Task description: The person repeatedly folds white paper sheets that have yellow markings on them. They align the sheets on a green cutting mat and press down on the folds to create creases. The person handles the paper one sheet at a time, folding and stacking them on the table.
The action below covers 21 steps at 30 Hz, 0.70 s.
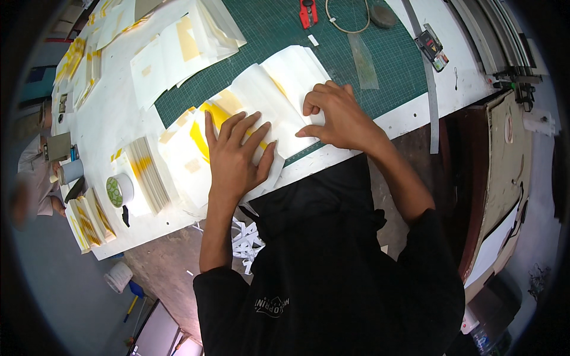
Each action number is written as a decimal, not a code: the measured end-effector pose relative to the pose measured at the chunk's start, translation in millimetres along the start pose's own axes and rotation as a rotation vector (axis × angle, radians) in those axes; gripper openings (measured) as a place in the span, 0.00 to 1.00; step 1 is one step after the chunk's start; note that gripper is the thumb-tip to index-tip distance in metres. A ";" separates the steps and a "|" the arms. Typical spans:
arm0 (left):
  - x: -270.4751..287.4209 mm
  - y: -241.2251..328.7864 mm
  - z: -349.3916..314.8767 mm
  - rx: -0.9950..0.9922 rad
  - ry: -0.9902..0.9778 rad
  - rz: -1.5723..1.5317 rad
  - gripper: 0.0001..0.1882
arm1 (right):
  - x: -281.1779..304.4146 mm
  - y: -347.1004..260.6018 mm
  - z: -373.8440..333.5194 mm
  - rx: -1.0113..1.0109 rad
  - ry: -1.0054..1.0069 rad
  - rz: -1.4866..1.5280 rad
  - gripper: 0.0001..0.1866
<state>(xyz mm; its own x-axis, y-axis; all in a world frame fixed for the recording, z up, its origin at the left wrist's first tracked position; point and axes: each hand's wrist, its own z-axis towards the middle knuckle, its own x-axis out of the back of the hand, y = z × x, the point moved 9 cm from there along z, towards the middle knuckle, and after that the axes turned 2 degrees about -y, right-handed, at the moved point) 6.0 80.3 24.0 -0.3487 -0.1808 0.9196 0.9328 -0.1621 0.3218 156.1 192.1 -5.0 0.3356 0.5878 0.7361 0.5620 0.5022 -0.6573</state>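
Note:
My left hand (pixel 233 155) lies with fingers spread on pale sheets printed in yellow (pixel 199 139), close to the table's near edge. To its right, a thick white stack of folded paper (pixel 294 71) rests on the green cutting mat (pixel 395 89). My right hand (pixel 335 115) is over the near right part of that stack. Its fingers are bent and the thumb stands apart from them, with nothing visible between. Whether its fingertips touch the paper's edge is hard to tell.
A red cutter (pixel 308 13), a cord loop (pixel 350 28) and a dark stone-like lump (pixel 383 16) lie beyond. A metal strip (pixel 432 113) crosses the table at right. A tape roll (pixel 120 190) and paper bundles (pixel 148 169) stand left. Another person (pixel 35 178) is at far left.

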 end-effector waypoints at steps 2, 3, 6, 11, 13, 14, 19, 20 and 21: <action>-0.5 0.0 -0.1 0.000 -0.005 0.002 0.16 | -0.7 0.5 0.4 -0.003 -0.020 0.007 0.19; -0.8 -0.2 -0.3 0.001 -0.004 0.003 0.16 | -1.1 0.8 0.5 -0.007 -0.027 0.003 0.20; -2.0 -0.8 -0.5 0.003 -0.003 0.000 0.17 | -1.6 1.1 0.1 -0.013 -0.051 -0.008 0.21; -0.8 0.0 1.0 0.039 0.010 -0.017 0.19 | -1.9 2.0 -1.7 0.006 -0.088 -0.006 0.23; -2.4 -0.7 1.2 0.060 0.029 -0.029 0.21 | -2.0 2.5 -2.0 0.002 -0.099 -0.007 0.23; -3.5 -1.4 0.7 0.065 0.030 -0.026 0.22 | -2.1 2.4 -2.0 0.000 -0.104 -0.007 0.23; -5.8 -1.6 0.2 0.095 0.037 -0.030 0.24 | -2.8 0.6 -2.2 -0.001 -0.073 -0.032 0.25; -6.4 -1.8 0.1 0.099 0.034 -0.032 0.24 | -2.9 -0.2 -2.0 0.005 -0.055 -0.044 0.25; -6.6 -2.2 -0.1 0.104 0.030 -0.033 0.24 | -3.6 -0.1 -1.4 0.001 -0.056 -0.046 0.25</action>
<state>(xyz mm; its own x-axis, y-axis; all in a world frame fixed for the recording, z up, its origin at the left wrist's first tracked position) 6.3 81.7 17.2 -0.3801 -0.2062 0.9016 0.9248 -0.0675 0.3745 155.9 189.1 -7.3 0.2668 0.5989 0.7551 0.5751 0.5297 -0.6234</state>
